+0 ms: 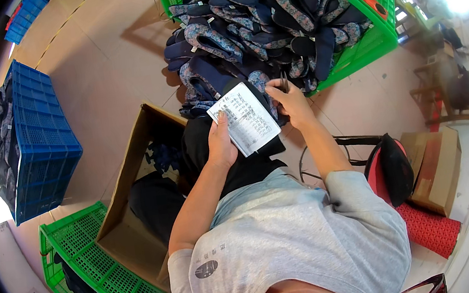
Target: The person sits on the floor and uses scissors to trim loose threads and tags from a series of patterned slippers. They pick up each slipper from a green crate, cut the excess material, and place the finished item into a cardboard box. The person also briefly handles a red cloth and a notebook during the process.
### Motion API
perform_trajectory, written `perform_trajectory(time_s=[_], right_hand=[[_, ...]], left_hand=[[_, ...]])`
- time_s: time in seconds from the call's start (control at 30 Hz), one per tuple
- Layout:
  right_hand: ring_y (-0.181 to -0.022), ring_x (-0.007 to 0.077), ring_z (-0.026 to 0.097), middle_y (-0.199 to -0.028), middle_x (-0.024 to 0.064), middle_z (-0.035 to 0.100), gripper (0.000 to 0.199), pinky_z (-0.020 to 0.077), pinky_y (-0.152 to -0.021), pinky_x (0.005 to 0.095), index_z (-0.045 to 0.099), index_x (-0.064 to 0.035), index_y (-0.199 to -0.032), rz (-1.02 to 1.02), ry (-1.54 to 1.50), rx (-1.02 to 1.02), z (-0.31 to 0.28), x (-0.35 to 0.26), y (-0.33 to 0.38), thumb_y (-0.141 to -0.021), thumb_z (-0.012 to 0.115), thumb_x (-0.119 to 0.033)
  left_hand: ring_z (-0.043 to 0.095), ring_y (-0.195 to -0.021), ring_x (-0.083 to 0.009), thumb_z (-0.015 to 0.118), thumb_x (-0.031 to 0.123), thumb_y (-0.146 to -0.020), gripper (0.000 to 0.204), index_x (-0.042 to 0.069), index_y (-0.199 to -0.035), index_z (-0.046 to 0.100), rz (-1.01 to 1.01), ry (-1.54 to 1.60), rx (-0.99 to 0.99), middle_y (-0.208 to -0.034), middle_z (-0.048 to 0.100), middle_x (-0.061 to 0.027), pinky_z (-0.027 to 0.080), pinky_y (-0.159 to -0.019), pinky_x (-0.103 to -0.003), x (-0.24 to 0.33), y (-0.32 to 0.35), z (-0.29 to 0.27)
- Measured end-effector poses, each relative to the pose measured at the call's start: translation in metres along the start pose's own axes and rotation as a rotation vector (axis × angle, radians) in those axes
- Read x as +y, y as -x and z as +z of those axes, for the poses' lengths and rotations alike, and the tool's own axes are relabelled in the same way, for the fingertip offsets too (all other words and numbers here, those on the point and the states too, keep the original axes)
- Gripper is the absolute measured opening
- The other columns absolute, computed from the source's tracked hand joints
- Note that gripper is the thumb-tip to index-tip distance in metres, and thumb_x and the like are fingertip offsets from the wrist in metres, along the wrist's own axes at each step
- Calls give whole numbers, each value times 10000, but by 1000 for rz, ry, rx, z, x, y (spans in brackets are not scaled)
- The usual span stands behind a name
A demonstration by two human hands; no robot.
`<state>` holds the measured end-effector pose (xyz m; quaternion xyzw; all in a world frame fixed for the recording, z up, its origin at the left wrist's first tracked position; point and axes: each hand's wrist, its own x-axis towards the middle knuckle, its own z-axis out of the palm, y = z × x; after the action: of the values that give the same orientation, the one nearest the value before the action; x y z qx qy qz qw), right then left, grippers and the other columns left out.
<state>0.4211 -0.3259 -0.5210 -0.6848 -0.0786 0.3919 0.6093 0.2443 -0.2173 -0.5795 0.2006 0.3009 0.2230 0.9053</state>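
Note:
My left hand [222, 142] is closed on a small open notebook [252, 126], thumb on top of the page, held above my lap. Rows of handwriting cover its white page. To the right of the notebook, my right hand [292, 104] pinches a small dark tool with two points [284, 82], which looks like thread snips. Just beyond both hands lies a large heap of navy and floral cloth slippers [244, 34], spilling toward my knees.
A green crate [382, 40] borders the heap at the right. An open cardboard box [126, 218] stands by my left leg, beside another green crate [82, 241]. Farther left is a loaded blue crate [43, 140]. A closed carton [436, 171] and a red roll [435, 230] sit at right.

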Motion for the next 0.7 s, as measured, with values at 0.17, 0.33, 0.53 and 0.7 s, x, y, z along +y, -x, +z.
perform_trajectory(time_s=[0.17, 0.33, 0.53, 0.7], right_hand=[[-746, 30, 531, -872, -47, 608, 320, 417, -597, 194, 634, -72, -1113, -66, -9, -164, -1, 17, 19, -865, 768, -224], [-896, 82, 584, -1013, 3, 620, 338, 482, -822, 236, 611, -47, -1161, -134, -77, -172, -1, 28, 28, -874, 749, -158], [-911, 70, 581, -1032, 14, 614, 374, 481, -818, 233, 548, -37, -1227, -163, -93, -276, 15, 35, 27, -927, 703, -196], [-927, 70, 557, -1010, -8, 599, 350, 465, -838, 234, 555, -41, -1195, -147, -188, -178, 19, 53, 21, -937, 689, -236]], left_hand=[[579, -1173, -254, 480, 334, -1044, 424, 55, -1362, 450, 19, -1, 11, -1300, 576, -110, 477, -1020, -405, -1, 0, 3], [568, -1200, -262, 418, 355, -1061, 436, 56, -1378, 439, -3, 38, 7, -1320, 568, -114, 460, -1044, -413, -1, -2, 1], [563, -1217, -263, 374, 424, -1059, 507, 41, -1385, 438, -35, 30, 0, -1346, 561, -121, 453, -1052, -411, 3, -2, -1], [555, -1234, -272, 363, 468, -1048, 562, 34, -1400, 429, -63, 44, 9, -1369, 549, -121, 444, -1062, -411, 6, 0, 1]])
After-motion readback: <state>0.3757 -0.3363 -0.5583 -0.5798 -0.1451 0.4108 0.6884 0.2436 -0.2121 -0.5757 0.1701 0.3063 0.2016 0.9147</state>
